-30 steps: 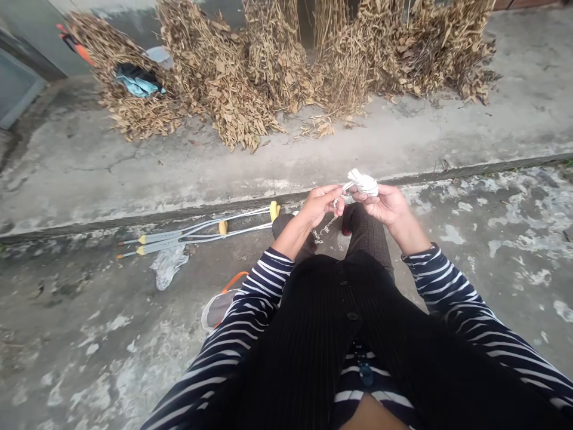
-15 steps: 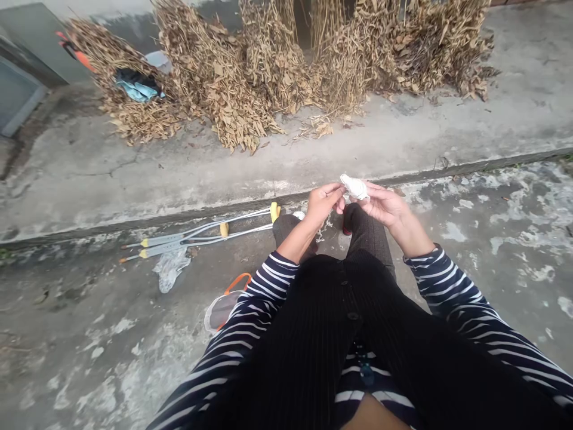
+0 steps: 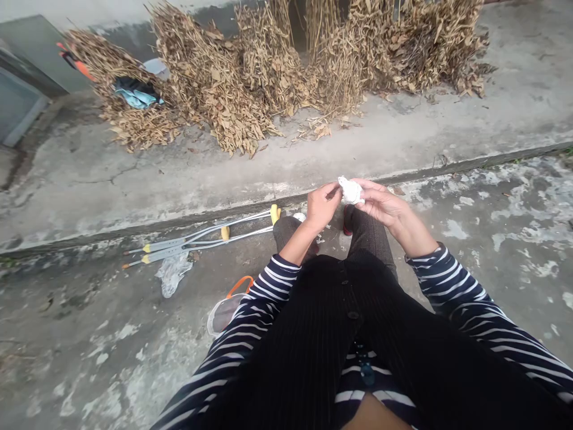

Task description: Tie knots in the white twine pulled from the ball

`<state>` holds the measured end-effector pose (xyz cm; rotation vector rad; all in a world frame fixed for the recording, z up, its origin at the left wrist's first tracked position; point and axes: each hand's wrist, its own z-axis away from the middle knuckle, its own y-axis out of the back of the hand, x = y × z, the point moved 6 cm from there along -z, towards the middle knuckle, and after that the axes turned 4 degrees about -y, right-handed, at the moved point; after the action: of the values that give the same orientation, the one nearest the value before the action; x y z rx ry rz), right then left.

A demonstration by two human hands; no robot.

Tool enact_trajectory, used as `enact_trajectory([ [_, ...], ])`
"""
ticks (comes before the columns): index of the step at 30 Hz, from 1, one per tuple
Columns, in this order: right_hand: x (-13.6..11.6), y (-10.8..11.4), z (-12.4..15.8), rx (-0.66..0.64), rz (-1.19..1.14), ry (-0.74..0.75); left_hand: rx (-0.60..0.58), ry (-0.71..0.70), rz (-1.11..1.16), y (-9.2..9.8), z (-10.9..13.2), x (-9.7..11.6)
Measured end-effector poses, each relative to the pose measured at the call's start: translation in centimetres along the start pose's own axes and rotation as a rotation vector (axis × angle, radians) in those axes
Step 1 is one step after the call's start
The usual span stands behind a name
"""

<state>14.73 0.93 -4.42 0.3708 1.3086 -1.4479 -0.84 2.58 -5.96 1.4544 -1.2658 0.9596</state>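
A concrete ledge (image 3: 201, 179) runs across the scene above weathered, patchy ground (image 3: 111, 346). Dried plants (image 3: 264, 71) stand bunched along the ledge against the wall, with loose leaves fallen in front. A pair of metal crutches (image 3: 225, 233) with yellow fittings lies on the ground just beside the ledge. Containers: a grey bag (image 3: 224, 313) with a white rim and an orange handle sits on the ground, partly covered by the left sleeve (image 3: 250, 304); its contents cannot be determined. A clear plastic bag (image 3: 172, 275) lies crumpled near the lower ends of the crutches; nothing can be made out inside. A pale container (image 3: 156, 67) is lodged among the plants, largely hidden, interior not visible; black and light-blue cloth (image 3: 138, 95) lies near it. Both arms reach forward, elbows bent, hands close together above the knees. The right hand (image 3: 380, 203) comes in from the right, fingers extended, its grip supporting the white bundle (image 3: 351, 191) between thumb and fingers. The left hand (image 3: 323, 208) is turned back-upward, its grip pinched at the bundle's left end. The bundle is held between the two hands, clear of the ground.
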Motion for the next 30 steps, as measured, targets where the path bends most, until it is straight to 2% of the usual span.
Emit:
enact_trajectory([
  [4, 0.2, 0.4, 0.2, 0.066, 0.030, -0.059, -0.053, 0.030, -0.141, -0.1, 0.0, -0.3],
  [11, 0.1, 0.3, 0.2, 0.108, -0.018, -0.022, -0.125, -0.083, -0.283, -0.5, 0.5, 0.4],
  [15, 0.8, 0.6, -0.1, 0.188, 0.021, -0.040, -0.104, 0.000, -0.283, -0.1, 0.3, -0.4],
  [19, -0.3, 0.0, -0.2, 0.128, 0.075, -0.029, -0.091, 0.067, -0.159, -0.1, -1.4, -1.0],
  [25, -4.5, -2.2, 0.0, 0.051, 0.197, 0.069, -0.118, 0.191, 0.211, -0.9, -4.9, -0.7],
  [30, -6.9, -2.8, 0.4, 0.079, 0.264, 0.143, -0.172, 0.205, 0.315, -1.4, -5.0, 0.1],
])
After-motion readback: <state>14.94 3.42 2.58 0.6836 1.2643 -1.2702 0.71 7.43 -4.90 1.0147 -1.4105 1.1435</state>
